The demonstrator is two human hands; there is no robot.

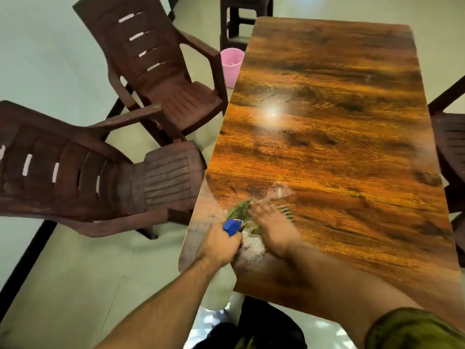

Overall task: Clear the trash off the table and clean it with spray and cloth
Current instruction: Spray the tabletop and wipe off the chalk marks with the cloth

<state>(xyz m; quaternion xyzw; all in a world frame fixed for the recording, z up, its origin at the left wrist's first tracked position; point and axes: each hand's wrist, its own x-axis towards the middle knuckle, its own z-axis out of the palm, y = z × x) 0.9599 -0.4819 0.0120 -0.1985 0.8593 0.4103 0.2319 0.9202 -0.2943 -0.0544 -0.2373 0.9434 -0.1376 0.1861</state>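
A long wooden table (334,127) fills the right of the head view. My left hand (219,245) grips a spray bottle with a blue nozzle (232,225) at the table's near left corner; the pale bottle body hangs below my fist. My right hand (273,227) lies flat on a green patterned cloth (240,210) on the tabletop, blurred by motion. White foam (253,248) sits on the wood between my two hands. A wet smear spreads just beyond the cloth.
Two brown plastic chairs (161,71) (83,172) stand left of the table. A pink bin (231,66) sits on the floor by the table's far left edge. Another chair (450,152) is at the right edge, and a dark stool (245,16) at the far end.
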